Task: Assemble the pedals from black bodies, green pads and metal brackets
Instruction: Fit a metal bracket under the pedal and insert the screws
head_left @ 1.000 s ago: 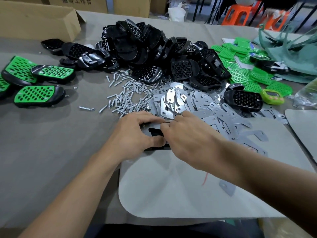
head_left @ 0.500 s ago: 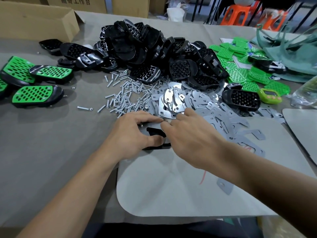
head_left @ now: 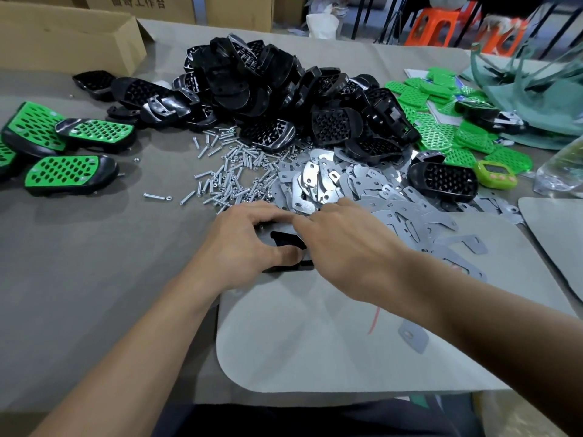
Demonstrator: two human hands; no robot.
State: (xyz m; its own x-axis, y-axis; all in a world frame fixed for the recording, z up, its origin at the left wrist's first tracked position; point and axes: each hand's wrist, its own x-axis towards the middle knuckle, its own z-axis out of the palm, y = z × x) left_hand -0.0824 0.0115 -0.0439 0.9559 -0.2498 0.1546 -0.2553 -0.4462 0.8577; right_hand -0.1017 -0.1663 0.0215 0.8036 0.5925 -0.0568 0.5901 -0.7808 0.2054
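A black pedal body with a metal bracket on it [head_left: 285,241] lies flat at the far edge of the grey mat [head_left: 315,342]. My left hand [head_left: 249,244] grips its left side, thumb pressed on the near edge. My right hand [head_left: 350,244] covers its right side, fingertips on the bracket; whether it pinches anything is hidden. Behind them lie a heap of black bodies [head_left: 271,89], a spread of metal brackets [head_left: 372,193], loose screws [head_left: 233,171] and green pads [head_left: 448,134].
Finished green-and-black pedals [head_left: 69,175] lie at the far left. A cardboard box [head_left: 63,42] stands at the back left, a green timer [head_left: 495,173] and a clear bag at the right. A second grey mat [head_left: 558,234] reaches the right edge.
Both hands stay on the pedal body at the mat's far edge with only slight finger shifts. The view has drifted a little.
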